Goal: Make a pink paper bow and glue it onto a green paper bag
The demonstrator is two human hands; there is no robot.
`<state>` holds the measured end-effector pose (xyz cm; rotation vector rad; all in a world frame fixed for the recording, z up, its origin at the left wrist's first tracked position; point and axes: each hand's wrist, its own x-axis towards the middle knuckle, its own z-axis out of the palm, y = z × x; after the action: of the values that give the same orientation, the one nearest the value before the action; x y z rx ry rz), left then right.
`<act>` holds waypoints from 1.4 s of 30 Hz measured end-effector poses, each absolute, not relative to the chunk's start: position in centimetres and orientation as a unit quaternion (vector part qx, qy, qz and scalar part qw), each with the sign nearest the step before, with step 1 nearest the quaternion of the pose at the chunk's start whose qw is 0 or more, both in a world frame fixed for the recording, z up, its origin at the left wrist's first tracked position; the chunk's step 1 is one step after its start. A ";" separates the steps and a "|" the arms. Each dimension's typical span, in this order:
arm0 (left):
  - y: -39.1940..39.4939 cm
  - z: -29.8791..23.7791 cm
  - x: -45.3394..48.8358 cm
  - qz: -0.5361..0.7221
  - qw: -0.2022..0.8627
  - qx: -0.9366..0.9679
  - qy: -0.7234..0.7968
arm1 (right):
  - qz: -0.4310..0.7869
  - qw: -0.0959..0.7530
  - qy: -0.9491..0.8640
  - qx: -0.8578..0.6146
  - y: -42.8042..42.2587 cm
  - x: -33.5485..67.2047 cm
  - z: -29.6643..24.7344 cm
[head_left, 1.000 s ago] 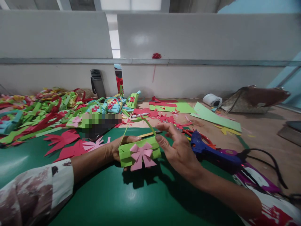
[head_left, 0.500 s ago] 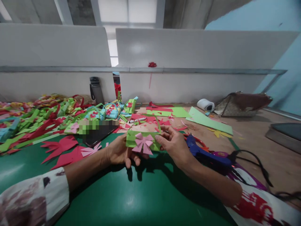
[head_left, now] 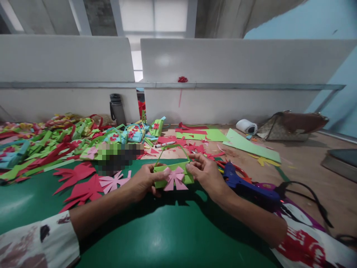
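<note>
Between my hands, a small green paper basket [head_left: 160, 184] with a thin green handle arching above it is held over the green mat [head_left: 156, 238]. A pink paper flower [head_left: 175, 178] sits on its front side. My left hand [head_left: 147, 178] grips the left end, thumb lying across the front against the flower. With thumb and fingers, my right hand [head_left: 208, 173] pinches the right end near the foot of the handle. Loose pink cut-out flowers [head_left: 113, 182] and red cut-out flowers [head_left: 83, 191] lie left of my left forearm. A blue glue gun [head_left: 248, 186] rests right of my right hand.
Paper baskets and strips pile up at the left [head_left: 55, 145]. A grey bottle [head_left: 117, 109] stands behind them. Green paper sheets [head_left: 251, 147], red scraps, a marker [head_left: 165, 144], a white roll [head_left: 246, 126] and a handbag [head_left: 292, 126] lie at the back. Orange-handled scissors [head_left: 240, 171] lie beside the glue gun.
My left thumb has come over the front of the basket, and its fingers have curled behind it. The basket sits slightly lower and its handle now stands up in plain view.
</note>
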<state>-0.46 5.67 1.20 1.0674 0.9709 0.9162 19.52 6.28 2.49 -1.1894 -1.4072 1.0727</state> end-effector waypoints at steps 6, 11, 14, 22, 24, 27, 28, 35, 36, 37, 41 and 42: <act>5.6 1.0 -0.2 0.429 0.620 0.478 0.450 | 0.469 0.471 -0.581 -0.471 6.0 19.2 2.3; 5.3 1.0 0.2 0.445 0.601 0.473 0.467 | 0.498 0.450 -0.583 -0.457 5.6 18.8 2.0; 5.1 1.2 0.7 0.458 0.580 0.459 0.493 | 0.495 0.449 -0.582 -0.464 5.5 18.8 1.8; 4.7 2.0 1.7 0.480 0.560 0.423 0.527 | 0.468 0.453 -0.597 -0.467 5.4 18.8 1.6; 4.6 2.1 1.7 0.480 0.562 0.418 0.528 | 0.468 0.452 -0.599 -0.467 5.3 18.7 1.7; 4.6 2.0 1.7 0.479 0.564 0.417 0.528 | 0.468 0.451 -0.598 -0.469 5.2 18.7 1.7; 4.5 2.0 1.6 0.480 0.564 0.418 0.527 | 0.470 0.451 -0.597 -0.468 5.2 18.7 1.7; 4.5 1.5 1.7 0.502 0.553 0.420 0.516 | 0.484 0.453 -0.593 -0.457 5.1 18.7 1.8; 4.5 1.5 1.7 0.503 0.554 0.419 0.514 | 0.486 0.454 -0.592 -0.455 5.1 18.6 1.8; 4.5 1.6 1.7 0.504 0.556 0.418 0.512 | 0.487 0.455 -0.591 -0.454 5.1 18.6 1.8; 4.4 1.7 1.7 0.499 0.567 0.412 0.510 | 0.487 0.459 -0.589 -0.452 5.2 18.6 1.7; 4.4 1.7 1.7 0.498 0.569 0.410 0.510 | 0.487 0.460 -0.589 -0.451 5.3 18.7 1.6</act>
<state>1.70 4.43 1.74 0.9633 1.1984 1.1700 18.67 5.26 1.57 -1.1110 -1.4510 1.1997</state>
